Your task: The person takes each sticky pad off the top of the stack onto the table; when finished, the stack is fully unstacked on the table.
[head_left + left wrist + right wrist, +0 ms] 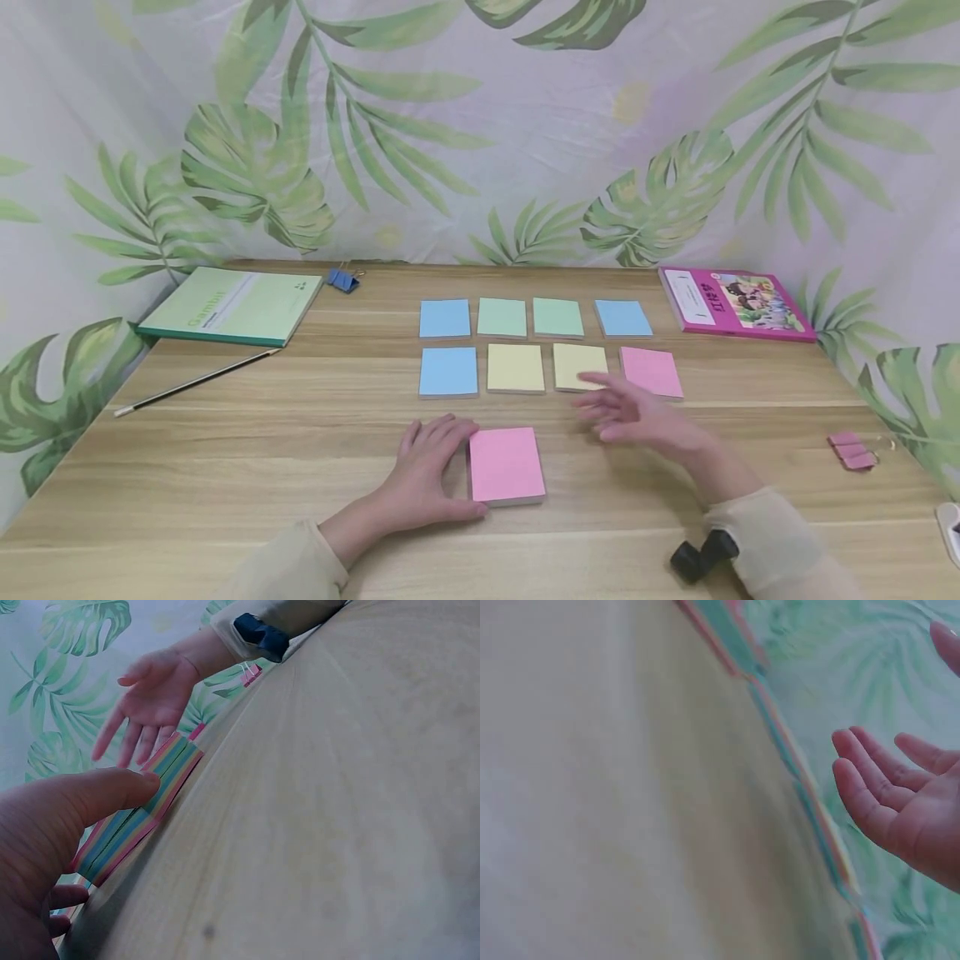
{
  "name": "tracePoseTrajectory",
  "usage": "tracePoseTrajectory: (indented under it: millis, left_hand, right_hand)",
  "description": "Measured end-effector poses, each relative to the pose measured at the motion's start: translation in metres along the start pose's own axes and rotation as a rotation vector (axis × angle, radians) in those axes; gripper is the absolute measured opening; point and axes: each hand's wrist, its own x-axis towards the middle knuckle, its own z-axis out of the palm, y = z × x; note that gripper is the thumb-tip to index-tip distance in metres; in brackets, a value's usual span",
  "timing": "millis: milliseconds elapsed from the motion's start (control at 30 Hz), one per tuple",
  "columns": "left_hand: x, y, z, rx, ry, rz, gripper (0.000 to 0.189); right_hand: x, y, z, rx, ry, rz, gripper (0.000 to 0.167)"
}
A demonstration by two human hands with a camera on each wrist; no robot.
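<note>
My left hand (427, 479) grips a thick pink sticky note stack (507, 465) on the table from its left side. The thumb lies along the near edge and the fingertips are at the far left corner. In the left wrist view the stack's striped side (171, 769) shows pink, yellow, blue and green layers. Slightly blurred, my right hand (637, 417) hovers with loosely spread fingers and holds nothing. It is nearest the right yellow pad (577, 362) and the pink pad (651, 372). The left yellow pad (515, 368) and a blue pad (447, 372) share that row.
Behind lies a row with two green pads (502, 317) between two blue pads (444, 318). A green notebook (232, 304), pencil (197, 383) and blue binder clip (343, 280) lie left. A pink book (738, 304) and pink binder clip (852, 451) lie right.
</note>
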Motion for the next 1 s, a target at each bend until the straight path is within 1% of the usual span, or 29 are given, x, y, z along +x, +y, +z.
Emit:
tracePoseTrajectory:
  millis: [67, 167, 300, 367, 467, 567, 667, 767, 867, 933, 1000]
  left_hand:
    - [0.0, 0.0, 0.0, 0.0, -0.005, -0.004, 0.086]
    - [0.0, 0.001, -0.001, -0.002, -0.009, -0.007, 0.086]
    - [0.001, 0.001, -0.001, -0.006, -0.006, -0.005, 0.086]
    - [0.001, 0.0, 0.0, -0.004, -0.006, -0.002, 0.086]
    - [0.001, 0.0, -0.001, -0.006, -0.009, -0.005, 0.086]
    - [0.001, 0.0, -0.001, -0.011, -0.009, -0.008, 0.086]
    - [0.001, 0.0, -0.001, -0.017, 0.005, -0.002, 0.086]
    - [0.0, -0.001, 0.0, -0.018, 0.015, 0.008, 0.086]
    - [0.0, -0.001, 0.0, -0.012, 0.009, 0.003, 0.086]
    - [0.0, 0.0, 0.0, -0.009, -0.002, -0.004, 0.086]
    - [0.001, 0.001, -0.001, -0.004, -0.009, -0.01, 0.087]
  right_hand:
    - [0.007, 0.005, 0.015, -0.011, -0.036, 0.039, 0.071]
    - [0.014, 0.012, 0.034, -0.126, -0.045, 0.1, 0.076]
    - [0.02, 0.017, 0.05, -0.314, -0.001, 0.155, 0.079]
    - [0.021, 0.019, 0.055, -0.376, 0.023, 0.165, 0.081]
    - [0.021, 0.022, 0.061, -0.448, 0.051, 0.17, 0.084]
    - [0.021, 0.024, 0.064, -0.523, 0.069, 0.143, 0.087]
    - [0.023, 0.025, 0.067, -0.605, 0.08, 0.112, 0.091]
    - [0.024, 0.025, 0.07, -0.681, 0.091, 0.115, 0.093]
    - [0.024, 0.025, 0.072, -0.69, 0.102, 0.106, 0.09]
    - [0.023, 0.015, 0.076, -0.636, 0.109, 0.101, 0.084]
    - [0.022, 0.01, 0.075, -0.542, 0.11, 0.109, 0.081]
